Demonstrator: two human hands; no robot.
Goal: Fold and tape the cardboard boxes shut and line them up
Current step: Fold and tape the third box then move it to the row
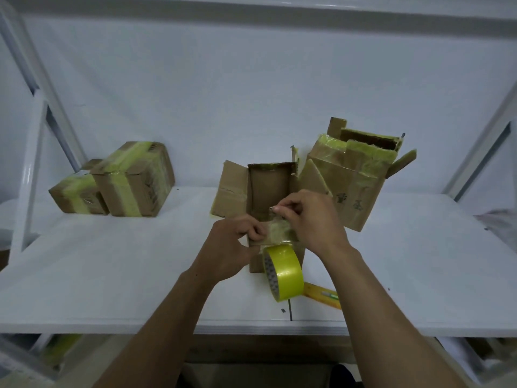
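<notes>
**Tape strip being drawn over the open box**

A strip of tape (279, 229) is being stretched across the near edge of the open box (268, 186), which is sitting at the middle of the tabletop (112, 275). The right hand (310, 219) is closed in a fine grip, with the free end of the strip being pinched between thumb and forefinger above the box's mouth. The left hand (237, 242) is curled in a tight grip at the near rim, where the strip appears to be pinched and steadied against the cardboard. By judgement, the strip is being kept taut in this way so that it does not fold onto itself.

The roll of tape (284, 271) is being left attached to the strip, just in front of the box. Whether it is hanging or resting on the tabletop cannot be told. The side flaps are standing open, so folding is judged not yet done.

Four boxes are being counted. Two are being kept aside at the left, already sealed and apparently starting the line: a smaller taped box (77, 196) and, touching it, a bigger taped box (134, 180). The third is the open box, and the fourth is a larger box (352, 186), just to its right and tilted, with its top partly open. One roll and one yellow knife (321, 294) are being counted. The knife is lying near the roll, probably being kept within reach for cutting.
</notes>
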